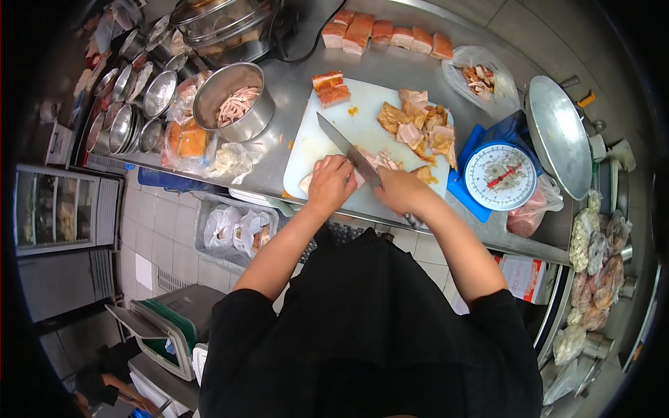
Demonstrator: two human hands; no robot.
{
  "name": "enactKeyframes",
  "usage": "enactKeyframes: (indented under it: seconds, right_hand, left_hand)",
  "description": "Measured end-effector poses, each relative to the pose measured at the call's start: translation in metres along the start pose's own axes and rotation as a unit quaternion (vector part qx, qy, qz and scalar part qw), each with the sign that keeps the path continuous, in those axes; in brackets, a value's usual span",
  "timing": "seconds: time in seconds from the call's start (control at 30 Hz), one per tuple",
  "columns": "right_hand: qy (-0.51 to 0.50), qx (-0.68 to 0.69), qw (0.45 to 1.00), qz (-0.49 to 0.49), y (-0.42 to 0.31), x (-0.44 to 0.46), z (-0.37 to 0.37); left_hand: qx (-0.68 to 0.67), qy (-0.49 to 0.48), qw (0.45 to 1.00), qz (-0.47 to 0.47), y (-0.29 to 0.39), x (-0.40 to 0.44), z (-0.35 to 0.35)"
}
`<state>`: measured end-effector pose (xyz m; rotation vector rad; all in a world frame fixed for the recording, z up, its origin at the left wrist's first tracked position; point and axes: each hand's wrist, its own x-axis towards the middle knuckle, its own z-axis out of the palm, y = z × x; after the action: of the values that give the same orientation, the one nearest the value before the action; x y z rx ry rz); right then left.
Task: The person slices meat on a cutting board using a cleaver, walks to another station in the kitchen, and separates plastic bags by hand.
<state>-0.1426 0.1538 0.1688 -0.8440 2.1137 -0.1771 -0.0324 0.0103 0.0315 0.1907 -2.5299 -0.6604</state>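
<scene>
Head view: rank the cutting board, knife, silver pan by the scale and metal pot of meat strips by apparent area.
1. Cutting board
2. Metal pot and silver pan: too alike to rank
3. Knife, long but narrow, partly covered by the grip

Two bare hands show, one left hand (331, 182) and one right hand (404, 189), along with one long steel knife (341, 139) and one white rectangular plastic cutting board (306, 143). Two reddish-skinned meat blocks (333, 96) sit on the board; at least six similar blocks (421, 40) form the back row. There is one blue scale with a round white dial (488, 164), one large round metal pan (557, 139), one cylindrical steel pot (251, 129), one grey plastic crate (209, 256) and two white plastic bags (223, 226) inside it. The overlapping browned meat pieces (418, 125) cannot be counted exactly.
</scene>
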Motion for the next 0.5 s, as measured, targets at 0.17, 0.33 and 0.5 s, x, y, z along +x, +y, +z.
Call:
enactKeyframes:
  seconds: [0.17,0.33,0.5]
  right_hand:
    - [0.19,-0.001,0.975,-0.114,0.035,0.049,0.046]
    - [0.162,-0.045,0.981,-0.099,0.02,0.008,0.019]
    - [0.133,-0.056,0.986,-0.086,0.027,0.009,0.044]
  left_hand:
    - [0.005,0.02,1.0,0.018,-0.004,-0.002,0.001]
    - [-0.031,-0.017,0.999,-0.015,-0.007,-0.006,-0.008]
    - [-0.002,0.0,1.0,-0.001,-0.007,-0.005,-0.006]
